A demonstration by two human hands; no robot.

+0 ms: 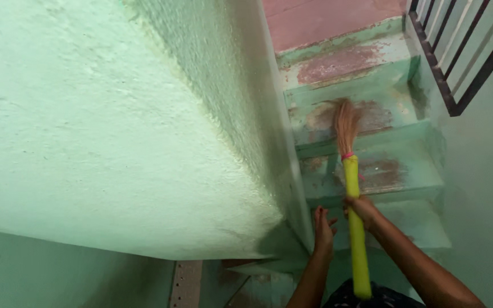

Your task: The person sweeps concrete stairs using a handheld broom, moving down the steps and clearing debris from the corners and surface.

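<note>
Tool: soft-bristled grass broom [354, 188] with yellow plastic-wrapped handle; judged light, stiff shaft, floppy tip
Right hand [363, 209]: closed around mid-handle, bristles beyond grip
Left hand [323, 228]: open, empty, beside grip

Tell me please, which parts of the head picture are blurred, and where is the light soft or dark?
In the head view, the broom bristles smear with motion blur and the near green wall looks soft; light is dim and even, no glare; shadow gathers under the wall's lower edge beside the left hand; the right hand is fairly sharp.
</note>
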